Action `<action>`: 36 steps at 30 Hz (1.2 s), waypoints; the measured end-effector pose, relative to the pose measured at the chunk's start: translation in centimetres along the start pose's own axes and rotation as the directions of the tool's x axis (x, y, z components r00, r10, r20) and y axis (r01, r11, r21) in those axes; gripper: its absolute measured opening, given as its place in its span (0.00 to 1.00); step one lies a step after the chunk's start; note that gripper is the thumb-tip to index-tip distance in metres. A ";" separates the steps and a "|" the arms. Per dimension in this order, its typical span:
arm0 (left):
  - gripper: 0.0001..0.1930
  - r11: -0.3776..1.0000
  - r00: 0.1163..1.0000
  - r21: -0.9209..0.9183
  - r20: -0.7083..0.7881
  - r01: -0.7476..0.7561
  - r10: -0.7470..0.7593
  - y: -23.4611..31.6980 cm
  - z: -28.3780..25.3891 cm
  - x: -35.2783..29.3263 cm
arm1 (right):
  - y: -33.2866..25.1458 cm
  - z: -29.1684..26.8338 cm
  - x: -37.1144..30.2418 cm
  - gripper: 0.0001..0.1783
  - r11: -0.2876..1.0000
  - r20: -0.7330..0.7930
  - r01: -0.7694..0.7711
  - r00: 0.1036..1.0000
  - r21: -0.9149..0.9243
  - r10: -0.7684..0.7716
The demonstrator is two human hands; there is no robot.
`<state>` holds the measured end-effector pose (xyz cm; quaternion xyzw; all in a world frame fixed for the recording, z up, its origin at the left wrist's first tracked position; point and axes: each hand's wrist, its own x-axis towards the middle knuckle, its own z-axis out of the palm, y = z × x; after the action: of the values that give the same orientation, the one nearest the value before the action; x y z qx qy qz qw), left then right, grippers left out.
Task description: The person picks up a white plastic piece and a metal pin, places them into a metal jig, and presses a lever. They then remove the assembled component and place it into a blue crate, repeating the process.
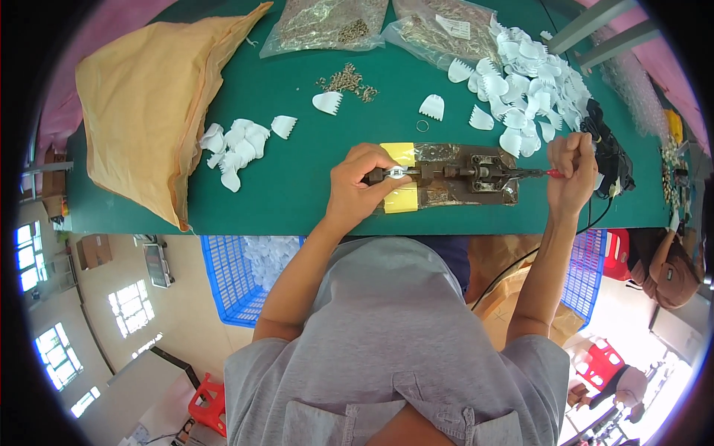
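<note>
Pinching the small white piece [396, 172] is the left hand's [358, 186] work: thumb and forefinger on either side of it, at the left end of the press fixture [487, 175], in line with the rod. Right hand [572, 165] is at the fixture's other end, fingers curled, the red handle [555, 173] meeting its inner side. I can't tell whether those fingers close around it or only push.

Working notes, my judgement: keep the piece square to the rod, fingertips on its sides only, skin out of the rod's line. Move the handle along its own path, evenly, no sideways wrench. Left wrist quiet while the right does the work.

Edges: fixture lies near the front of the table [286, 204], the torso close behind it, so I'd lift away rather than pull back. Yellow tape [401, 199] marks the fixture's left end. Bare green between the left hand and the left pile of scalloped white pieces [242, 145]; that is my best way out. Tighter on the right: black cable [611, 152] just beside the right hand, the big white heap [532, 70] behind. Beyond the fixture, watch the loose ring [422, 125] and the scattered small metal parts [346, 80].
</note>
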<state>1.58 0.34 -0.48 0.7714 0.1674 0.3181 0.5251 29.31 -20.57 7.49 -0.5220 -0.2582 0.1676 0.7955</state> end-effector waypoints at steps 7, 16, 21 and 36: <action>0.13 0.999 1.000 -0.034 0.005 0.014 -0.014 0.0 0.2 0.2 | -0.1 0.8 -0.5 0.23 0.997 -0.047 0.028 0.999 0.070 -0.025; 0.12 1.000 1.000 -0.027 -0.018 -0.002 0.001 0.0 0.6 0.2 | 2.9 -5.8 0.0 0.21 0.668 0.045 -0.201 0.969 0.716 0.244; 0.12 0.999 1.000 -0.035 -0.007 -0.021 0.021 -0.3 0.0 -0.2 | 0.4 6.5 -2.0 0.20 0.901 -0.030 -0.007 1.000 -0.434 -0.007; 0.14 0.778 0.981 -0.623 -0.094 0.075 -0.170 1.4 -0.4 0.0 | 0.8 -3.3 0.0 0.20 0.947 -0.098 -0.069 0.990 0.313 0.104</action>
<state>1.22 0.10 0.87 0.5198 0.1418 0.3755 0.7541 31.24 -22.74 5.73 -0.4105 -0.1599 0.2108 0.8726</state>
